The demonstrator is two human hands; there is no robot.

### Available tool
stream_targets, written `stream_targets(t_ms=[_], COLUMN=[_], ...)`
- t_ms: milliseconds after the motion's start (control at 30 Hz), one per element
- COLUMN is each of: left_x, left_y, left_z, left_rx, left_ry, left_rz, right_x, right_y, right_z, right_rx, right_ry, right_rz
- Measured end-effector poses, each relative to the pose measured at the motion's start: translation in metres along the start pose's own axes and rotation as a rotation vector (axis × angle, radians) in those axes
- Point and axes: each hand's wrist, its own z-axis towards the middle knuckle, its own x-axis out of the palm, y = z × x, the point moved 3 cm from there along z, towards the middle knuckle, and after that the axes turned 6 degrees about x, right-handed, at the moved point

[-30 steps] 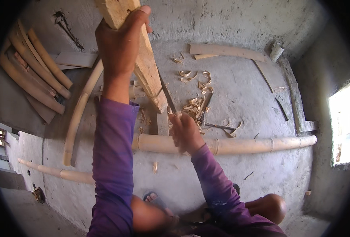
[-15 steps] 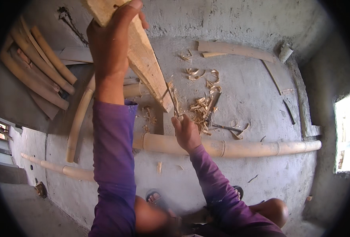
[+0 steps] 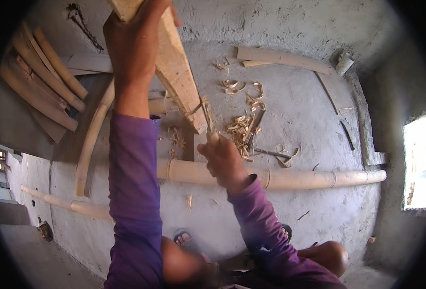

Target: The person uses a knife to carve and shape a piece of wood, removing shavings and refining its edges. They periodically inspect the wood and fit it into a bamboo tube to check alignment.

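Note:
My left hand (image 3: 136, 43) grips a rough pale timber batten (image 3: 174, 67) near its upper end, holding it at a slant with its lower end near the floor. My right hand (image 3: 222, 156) is closed round the light handle of a long, narrow blade (image 3: 205, 117), which lies against the batten's lower part with curled shaving on it. A heap of pale shavings (image 3: 239, 126) and a dark thin tool (image 3: 271, 152) lie just right of the blade. A thick bamboo pole (image 3: 309, 180) runs crosswise in front of my feet, behind my right hand.
Split bamboo lengths (image 3: 42, 82) are piled at the left, beside a loose curved bamboo length (image 3: 90, 144) and a thinner pole (image 3: 88, 208). Flat boards (image 3: 285, 58) and a short pipe stub (image 3: 344, 63) are at the back right, near a concrete wall (image 3: 295, 19) and a bright window (image 3: 417, 159).
My left hand and the batten have shifted left since a second ago. My right hand moved up, then back down with the blade along the batten, and more shaving curls at the blade.

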Motion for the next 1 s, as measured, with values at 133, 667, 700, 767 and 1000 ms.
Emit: stream_targets(t_ms=[133, 667, 700, 767, 1000], left_x=[0.001, -0.007, -0.013, -0.024, -0.045], left_y=[0.003, 0.006, 0.007, 0.015, 0.017], left_z=[0.000, 0.003, 0.002, 0.006, 0.005], left_rx=[0.044, 0.109, 0.100, -0.003, -0.109], left_ry=[0.052, -0.093, -0.105, -0.183, -0.167], left_rz=[-0.020, 0.056, 0.034, 0.000, -0.100], right_x=[0.001, -0.015, -0.030, -0.070, -0.103], right_y=[0.013, 0.081, 0.110, 0.164, 0.134], right_z=[-0.003, -0.023, -0.037, -0.060, -0.029], right_rx=[-0.077, 0.287, 0.162, -0.327, -0.768], right_ry=[-0.274, 0.015, 0.020, -0.175, -0.399], right_rz=[-0.087, 0.320, 0.397, 0.454, 1.086])
